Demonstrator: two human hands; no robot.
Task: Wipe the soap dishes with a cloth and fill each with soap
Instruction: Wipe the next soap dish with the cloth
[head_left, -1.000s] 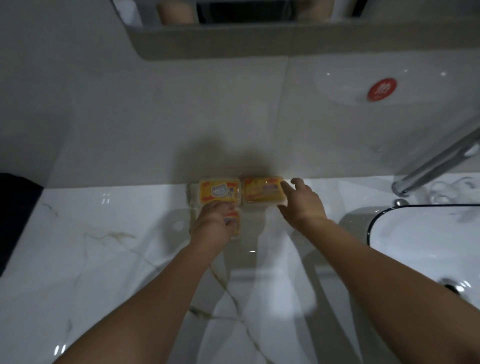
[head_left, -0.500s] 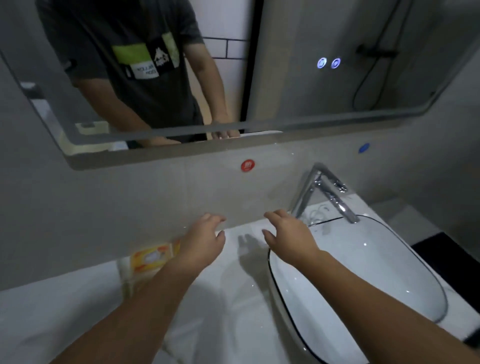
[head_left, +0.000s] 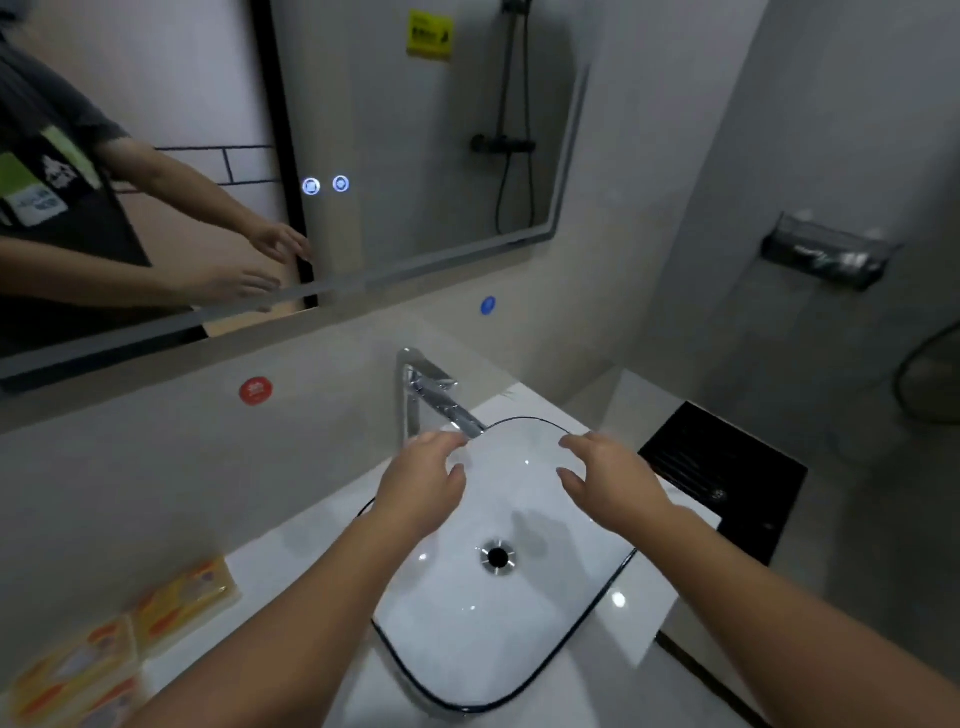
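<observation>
White porcelain filled the middle of the view: a basin (head_left: 467, 649) with a thin dark rim, set on a pale marble tabletop (head_left: 275, 558), with a round metal drain (head_left: 497, 557) in its floor. Both hands hung above the bowl, palms down and holding nothing. The left hand (head_left: 423, 488) hovered over the basin's far left part, its fingers (head_left: 441, 440) loosely spread and a little bent, the tips just beside the end of the chrome tap (head_left: 431, 387); whether they touched the spout could not be told. The right hand (head_left: 613, 483) hovered over the far right part, near the rim, its fingers (head_left: 576, 444) likewise spread and slightly bent, apart from the left hand.

The yellow-and-orange soap packs (head_left: 182, 603) lay on the tabletop at the lower left, against the wall and well apart from both hands. They were blurred, so whether dishes sat under them was unclear.

A black block (head_left: 727, 467) stood beside the basin on the right. On the wall were a red round sticker (head_left: 255, 391), a blue one (head_left: 487, 305), and a mirror (head_left: 415, 156) reflecting the person's arms.
</observation>
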